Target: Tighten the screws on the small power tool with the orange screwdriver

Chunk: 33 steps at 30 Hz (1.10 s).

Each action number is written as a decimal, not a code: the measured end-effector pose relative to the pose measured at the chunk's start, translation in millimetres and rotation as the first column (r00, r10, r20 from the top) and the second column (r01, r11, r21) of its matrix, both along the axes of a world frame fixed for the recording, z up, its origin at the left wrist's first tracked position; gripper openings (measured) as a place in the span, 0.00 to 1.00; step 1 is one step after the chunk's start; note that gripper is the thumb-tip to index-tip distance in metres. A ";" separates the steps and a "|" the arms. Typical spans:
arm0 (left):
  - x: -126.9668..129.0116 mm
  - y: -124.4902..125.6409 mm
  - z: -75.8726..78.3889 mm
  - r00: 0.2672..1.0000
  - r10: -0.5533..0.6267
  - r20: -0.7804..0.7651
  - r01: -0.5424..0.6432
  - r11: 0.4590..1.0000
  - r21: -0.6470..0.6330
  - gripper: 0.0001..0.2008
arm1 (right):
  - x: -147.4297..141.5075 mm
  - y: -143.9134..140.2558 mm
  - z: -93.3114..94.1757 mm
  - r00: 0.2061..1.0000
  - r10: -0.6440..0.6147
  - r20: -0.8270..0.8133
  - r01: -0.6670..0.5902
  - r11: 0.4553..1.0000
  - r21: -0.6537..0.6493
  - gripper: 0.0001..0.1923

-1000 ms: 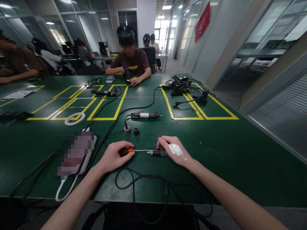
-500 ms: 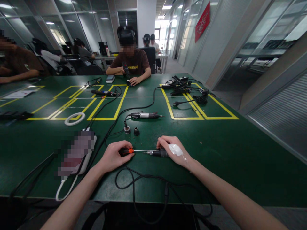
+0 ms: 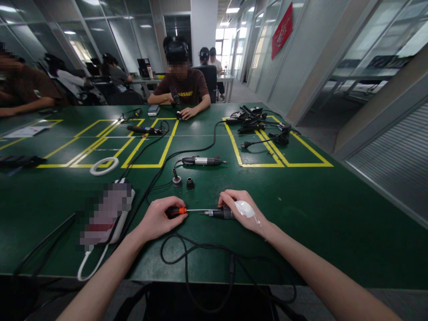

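My left hand is closed around the black and orange handle of a screwdriver, whose thin shaft points right. Facing it, my right hand wraps the body of a black electric screwdriver with its metal tip toward the left. The shaft runs just behind that tip; whether they touch I cannot tell. A white dressing is taped on the back of my right hand. Beyond the hands stand a round metal part with a stem and a small black collar, with tiny bits near them.
Another electric screwdriver lies farther back. A phone with a white cable is at left, near a white ring. Black cords loop in front of me. Tangled cables lie back right. A person sits opposite.
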State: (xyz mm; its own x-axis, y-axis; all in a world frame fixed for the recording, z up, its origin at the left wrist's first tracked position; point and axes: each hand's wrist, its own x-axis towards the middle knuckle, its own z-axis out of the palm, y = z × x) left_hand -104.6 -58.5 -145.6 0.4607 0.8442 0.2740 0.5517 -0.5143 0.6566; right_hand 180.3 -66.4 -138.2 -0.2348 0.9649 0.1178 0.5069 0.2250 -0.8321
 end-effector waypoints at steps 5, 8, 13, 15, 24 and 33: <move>0.2 -1.4 0.3 1.000 -0.006 0.005 0.005 1.000 0.014 0.05 | -0.4 -0.3 0.3 1.000 -0.004 0.000 0.004 1.000 -0.003 0.23; 0.4 -1.7 0.2 1.000 -0.009 -0.001 0.009 1.000 0.030 0.05 | -0.8 -0.3 -0.5 1.000 -0.003 -0.002 0.003 1.000 -0.003 0.24; 0.0 -0.3 -0.6 1.000 -0.009 -0.011 0.009 0.999 0.042 0.05 | -0.5 0.5 -3.1 1.000 -0.006 -0.008 0.006 1.000 0.011 0.24; -0.1 0.2 -0.6 1.000 -0.009 -0.010 0.009 0.999 0.047 0.05 | -0.3 0.7 -3.3 1.000 -0.005 -0.004 0.005 1.000 0.010 0.24; -0.3 -0.7 -0.1 1.000 -0.008 -0.013 0.009 0.998 0.060 0.05 | -0.8 0.6 -2.6 1.000 -0.015 -0.002 0.015 1.000 0.006 0.23; 0.0 -0.3 1.5 1.000 -0.021 -0.006 0.022 0.997 0.067 0.05 | 0.3 0.4 -2.7 1.000 0.004 0.005 -0.005 1.000 0.018 0.24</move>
